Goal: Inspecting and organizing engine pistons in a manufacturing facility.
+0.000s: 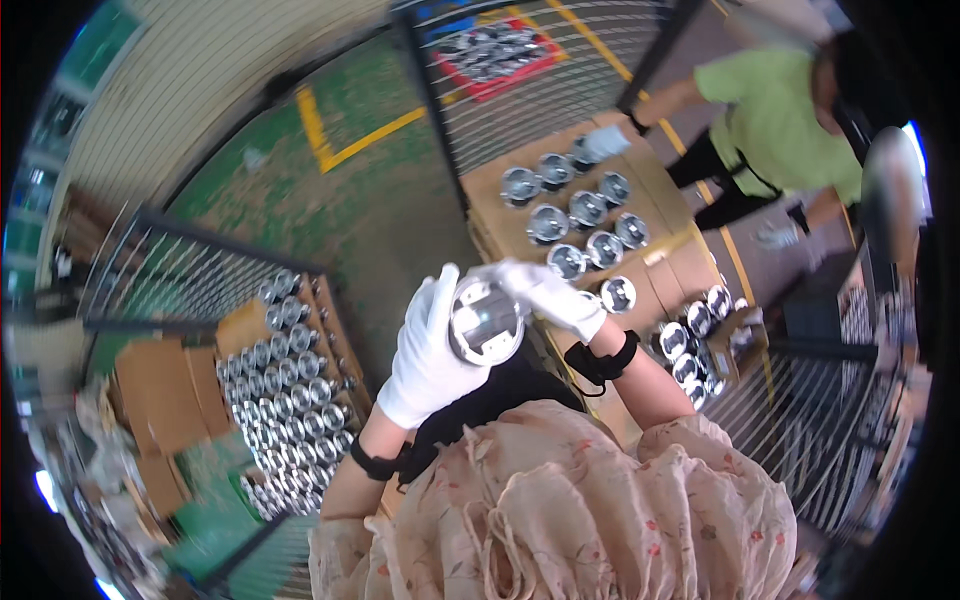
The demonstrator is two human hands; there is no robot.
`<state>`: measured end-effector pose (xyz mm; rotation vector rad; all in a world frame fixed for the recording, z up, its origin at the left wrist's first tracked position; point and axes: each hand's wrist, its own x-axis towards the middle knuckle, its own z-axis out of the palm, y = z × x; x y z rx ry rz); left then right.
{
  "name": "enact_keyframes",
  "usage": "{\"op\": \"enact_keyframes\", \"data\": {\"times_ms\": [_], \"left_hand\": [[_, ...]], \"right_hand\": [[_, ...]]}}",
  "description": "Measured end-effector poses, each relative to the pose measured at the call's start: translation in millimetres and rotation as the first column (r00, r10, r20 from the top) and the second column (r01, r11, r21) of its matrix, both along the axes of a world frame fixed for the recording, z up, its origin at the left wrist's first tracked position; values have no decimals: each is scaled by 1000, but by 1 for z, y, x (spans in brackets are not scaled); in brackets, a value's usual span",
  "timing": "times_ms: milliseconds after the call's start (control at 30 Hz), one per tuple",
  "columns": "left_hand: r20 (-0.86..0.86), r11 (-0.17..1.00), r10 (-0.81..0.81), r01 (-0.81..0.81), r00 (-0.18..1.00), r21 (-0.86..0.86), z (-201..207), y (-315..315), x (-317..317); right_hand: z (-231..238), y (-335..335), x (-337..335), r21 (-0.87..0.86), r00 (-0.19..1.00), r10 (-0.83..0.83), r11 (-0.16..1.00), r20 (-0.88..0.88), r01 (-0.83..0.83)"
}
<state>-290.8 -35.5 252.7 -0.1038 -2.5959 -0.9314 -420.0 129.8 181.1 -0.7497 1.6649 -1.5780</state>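
In front of my body, my white-gloved left hand (430, 355) is closed around a shiny round metal housing (487, 322). Its thumb stands up along the rim, and the part's mirror-like face with light cut-outs is turned up. My right hand (545, 295), also in a white glove, reaches across to the housing's upper right rim. Motion smears its fingertips, so I cannot make out whether they grip the rim. Black bands circle both my wrists.
Similar metal parts (588, 209) stand in rows on a cardboard-covered table (655, 270). More fill a rack (290, 400) at left, beside a cardboard box (165, 395). Across the table, a person in a light green shirt (775, 110) has a gloved hand (603, 145) at the parts.
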Motion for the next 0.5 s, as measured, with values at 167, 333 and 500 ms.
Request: {"op": "enact_keyframes", "data": {"times_ms": [167, 333, 500], "left_hand": [[171, 962, -257, 236, 951, 138, -55, 23, -11], [326, 793, -609, 548, 723, 266, -107, 69, -36], [421, 577, -777, 797, 468, 179, -167, 106, -102]], "right_hand": [[-7, 56, 18, 280, 887, 72, 934, 456, -220], [-46, 124, 63, 367, 788, -248, 930, 564, 31], [-111, 186, 125, 637, 490, -755, 644, 436, 425]]}}
